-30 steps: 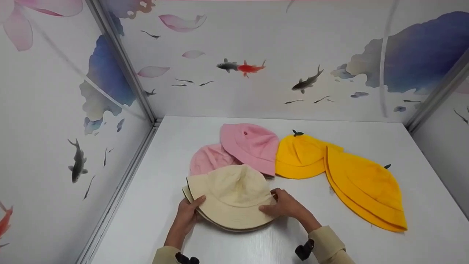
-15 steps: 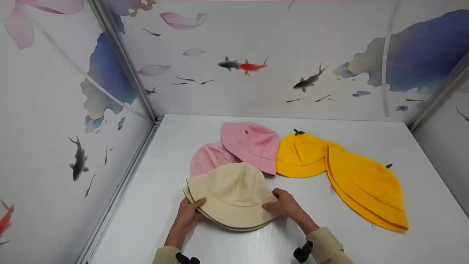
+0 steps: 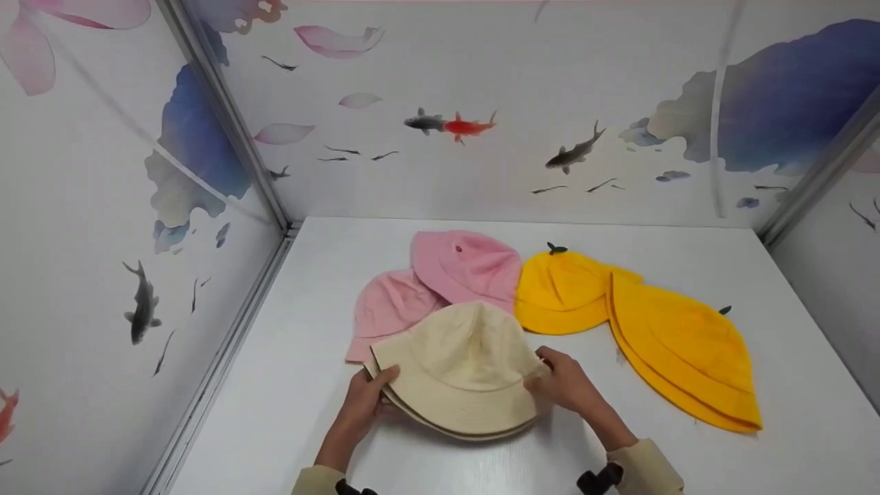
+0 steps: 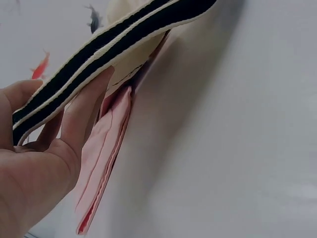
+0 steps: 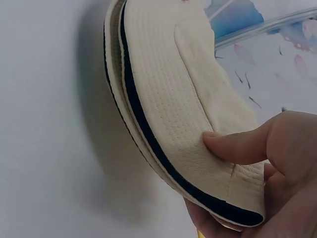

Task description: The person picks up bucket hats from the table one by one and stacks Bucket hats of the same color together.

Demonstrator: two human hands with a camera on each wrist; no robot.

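Observation:
A cream bucket hat (image 3: 460, 364), folded flat, hangs between both hands over the white table. Its two brim layers show dark inner edges in the wrist views. My left hand (image 3: 364, 402) pinches the brim's left end, thumb on top and fingers beneath, as the left wrist view also shows around the dark-lined brim (image 4: 106, 52). At the right end, my right hand (image 3: 564, 385) grips the hat, thumb pressed on the stitched brim (image 5: 168, 114) and fingers behind it. Just behind lies a light pink hat (image 3: 395, 302), partly covered by the cream one in the head view.
A darker pink hat (image 3: 471, 268) overlaps the light pink one at the back. Right of it lie a yellow hat (image 3: 560, 289) with a green sprout and a larger yellow hat (image 3: 680, 350), brim toward the front. Printed walls (image 3: 440, 179) enclose the white table (image 3: 275, 412).
Both hands have shifted slightly right together with the cream hat, still gripping its ends. More of the light pink hat's brim shows now. The yellow hats stay where they were.

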